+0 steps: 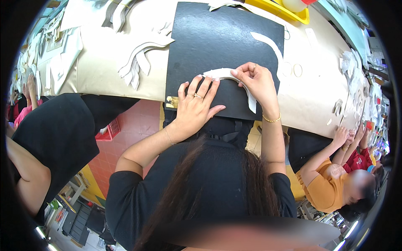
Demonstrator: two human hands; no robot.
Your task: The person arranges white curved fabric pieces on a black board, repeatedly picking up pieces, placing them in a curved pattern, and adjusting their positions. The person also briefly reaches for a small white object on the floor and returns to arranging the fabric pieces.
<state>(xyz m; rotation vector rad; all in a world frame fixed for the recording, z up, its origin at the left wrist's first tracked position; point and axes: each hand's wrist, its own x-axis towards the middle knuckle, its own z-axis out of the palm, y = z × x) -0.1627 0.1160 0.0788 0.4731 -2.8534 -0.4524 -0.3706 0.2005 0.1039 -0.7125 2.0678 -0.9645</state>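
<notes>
A curved white strip [224, 74], its material unclear, lies arched on a black board [213, 37]. My left hand [193, 106] rests flat with its fingers spread, the fingertips pressing the strip's left end against the board. Thumb and fingers of my right hand [258, 83] are pinched on the strip at its bend. Below that hand, the strip's right end [252, 103] hangs toward the near edge of the board. Another curved white strip [270, 44] lies apart, at the board's right side.
Stacked pale curved strips [140, 56] lie left of the board, with a darker bundle [119, 14] farther back. A yellow tray [278, 10] stands at the far right. Two rings [297, 70] lie right of the board. Co-workers sit on both sides, one in an orange shirt [324, 188].
</notes>
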